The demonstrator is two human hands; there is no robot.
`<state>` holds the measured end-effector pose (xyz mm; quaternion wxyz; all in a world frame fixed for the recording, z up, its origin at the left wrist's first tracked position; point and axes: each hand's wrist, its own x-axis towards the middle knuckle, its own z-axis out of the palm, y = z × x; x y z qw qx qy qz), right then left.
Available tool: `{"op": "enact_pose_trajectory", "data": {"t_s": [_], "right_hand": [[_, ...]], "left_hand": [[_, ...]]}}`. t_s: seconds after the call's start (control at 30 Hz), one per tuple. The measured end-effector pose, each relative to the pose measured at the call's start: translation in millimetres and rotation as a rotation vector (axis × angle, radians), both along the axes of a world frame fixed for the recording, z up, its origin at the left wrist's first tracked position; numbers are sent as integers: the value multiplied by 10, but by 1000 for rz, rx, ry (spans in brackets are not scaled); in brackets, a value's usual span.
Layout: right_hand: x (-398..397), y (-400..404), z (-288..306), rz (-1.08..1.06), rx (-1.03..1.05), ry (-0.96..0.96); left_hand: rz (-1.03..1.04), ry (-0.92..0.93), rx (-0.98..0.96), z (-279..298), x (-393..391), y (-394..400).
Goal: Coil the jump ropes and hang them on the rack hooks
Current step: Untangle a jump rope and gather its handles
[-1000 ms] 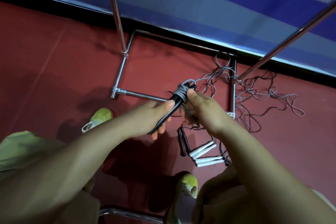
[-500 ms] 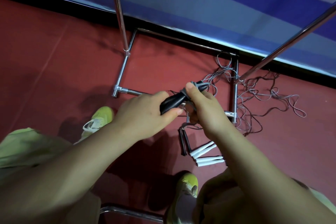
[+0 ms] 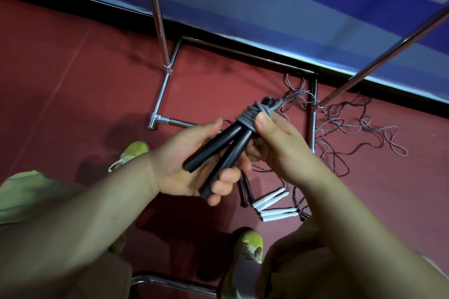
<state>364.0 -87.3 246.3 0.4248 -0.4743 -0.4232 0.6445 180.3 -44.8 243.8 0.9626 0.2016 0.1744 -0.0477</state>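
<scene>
Holding: both hands on one coiled jump rope [image 3: 245,126], centre of frame.
L hand: left hand [image 3: 192,165] palm up, lower centre-left; fingers curl under & round the two black handles [image 3: 218,153], thumb lies along the upper one.
R hand: right hand [image 3: 281,150] centre-right; thumb presses on the grey cord wraps [image 3: 247,118] at the handles' top end, fingers curl behind, so it pinches the bundle.
Handles: two black grips, joined at upper right under the wraps, splay apart toward lower left.
Cord: grey, wound several turns round the handle tops; a small loop sticks out at upper right of the bundle.
Loose ropes: tangle of thin grey & dark cords [image 3: 345,126] on floor, right of centre, draped over the rack base bar.
Other handles: white handles [image 3: 272,206] lie on floor below the R hand, w/ dark handles [image 3: 244,192] just beside them to the left.
Rack: chrome rack frame [image 3: 167,97]; one upright at upper centre-left, a slanted tube [image 3: 388,48] in upper right, base bars forming a rectangle on floor.
Floor: red floor [image 3: 73,85]; blue wall panel [image 3: 267,7] across top of frame.
Person: yellow-green shoes, one [image 3: 133,153] at mid-left, one [image 3: 250,245] at bottom centre; light green trousers [image 3: 29,192] at left edge.
Bottom edge: another chrome tube [image 3: 170,284], partly hidden by arms.
</scene>
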Motion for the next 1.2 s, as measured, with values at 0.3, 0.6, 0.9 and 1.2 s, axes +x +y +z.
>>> {"op": "enact_pose_trajectory", "data": {"t_s": [0.3,0.6,0.9,1.2], "right_hand": [[64,17,47,63,-134,-325],[-19,-11,-81,-19,-242,-568],[-95,-19,-75,-166,-401,-348],[-101,-2,-17,-263,-277,-80]], "left_hand": [[125,455,308,66,116,-5],[161,811,1031,13,173,-69],[52,897,1697,-72,128,-44],[48,563,634,127,21,77]]}}
